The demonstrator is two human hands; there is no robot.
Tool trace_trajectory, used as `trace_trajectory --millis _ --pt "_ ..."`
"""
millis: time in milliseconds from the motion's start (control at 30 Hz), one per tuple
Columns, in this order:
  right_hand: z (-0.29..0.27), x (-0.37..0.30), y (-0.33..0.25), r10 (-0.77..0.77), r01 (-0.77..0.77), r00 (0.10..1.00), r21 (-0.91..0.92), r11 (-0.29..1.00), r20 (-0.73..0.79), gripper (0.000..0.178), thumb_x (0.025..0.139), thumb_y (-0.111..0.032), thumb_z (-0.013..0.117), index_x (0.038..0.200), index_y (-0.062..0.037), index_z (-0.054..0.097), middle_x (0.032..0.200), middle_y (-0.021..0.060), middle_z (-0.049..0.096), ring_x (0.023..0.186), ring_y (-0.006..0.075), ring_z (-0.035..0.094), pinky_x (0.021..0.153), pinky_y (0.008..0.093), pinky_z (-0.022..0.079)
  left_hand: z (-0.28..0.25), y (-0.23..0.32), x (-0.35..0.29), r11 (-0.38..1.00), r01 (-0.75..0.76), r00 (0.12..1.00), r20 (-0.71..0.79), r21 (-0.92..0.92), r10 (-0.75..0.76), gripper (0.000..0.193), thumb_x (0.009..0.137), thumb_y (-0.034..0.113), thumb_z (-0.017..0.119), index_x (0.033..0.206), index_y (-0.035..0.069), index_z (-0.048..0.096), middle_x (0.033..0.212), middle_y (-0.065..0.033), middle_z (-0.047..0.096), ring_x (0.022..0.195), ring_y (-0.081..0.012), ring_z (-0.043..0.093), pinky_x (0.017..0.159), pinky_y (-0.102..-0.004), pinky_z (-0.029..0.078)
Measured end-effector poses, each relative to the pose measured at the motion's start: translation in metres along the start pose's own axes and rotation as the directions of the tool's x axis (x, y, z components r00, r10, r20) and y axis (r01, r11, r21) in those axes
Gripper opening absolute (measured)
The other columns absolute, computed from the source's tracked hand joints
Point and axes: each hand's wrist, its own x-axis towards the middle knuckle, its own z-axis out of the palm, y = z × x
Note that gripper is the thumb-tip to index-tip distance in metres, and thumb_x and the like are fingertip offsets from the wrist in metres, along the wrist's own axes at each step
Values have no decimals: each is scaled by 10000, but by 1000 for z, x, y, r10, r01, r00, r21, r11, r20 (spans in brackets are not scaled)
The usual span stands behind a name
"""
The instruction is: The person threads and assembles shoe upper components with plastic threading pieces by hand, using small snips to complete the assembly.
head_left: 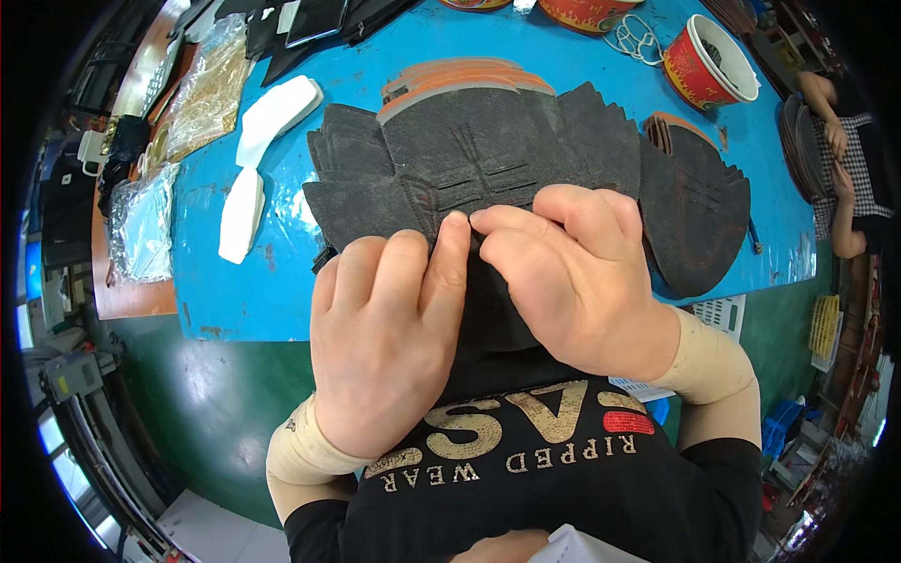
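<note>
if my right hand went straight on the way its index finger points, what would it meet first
Most likely the left hand: its index fingertip sits just beside that of the right hand, though whether they already touch is hard to tell.

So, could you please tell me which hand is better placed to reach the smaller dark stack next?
Probably the right hand: it is nearer the smaller stack, which lies to its right, while the left hand is farther across. Both are at the larger stack, though.
</note>
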Motion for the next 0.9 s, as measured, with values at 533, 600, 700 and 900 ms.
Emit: trace_trajectory --millis 533,600,700,900 --pt "-20 -17 34 408 -371 907 259 892 -104 307 693 86 667 960 -60 631 907 35 662 869 244 563 766 339 439 -2 -5 -1 992 30 997 -66 -122 -38 417 695 -3 657 1107 57 649 865 -29 568 792 -203 547 747 -329 403" --pt "-23 -18 36 421 -387 903 260 885 -91 295 699 74 682 952 -68 630 890 36 645 883 245 567 773 336 442 1 -7 1 996 -10 989 -151 -90 -4 471 604 16 666 1072 72 660 834 7 533 750 -159 546 715 -315 390" --pt "-29 -8 35 428 -412 904 318 854 21 283 694 38 707 934 -87 625 836 26 615 868 235 564 774 338 429 -3 -3 2 998 -17 985 -172 -68 5 431 629 41 665 1059 77 659 827 10 529 740 -150 545 721 -309 387" --pt "-31 11 35 256 -307 939 220 926 230 235 682 15 737 854 -79 607 815 12 615 842 217 583 779 319 431 -3 1 5 995 -80 996 -45 -58 78 387 684 141 609 1065 104 669 822 11 497 735 -144 508 733 -327 387"
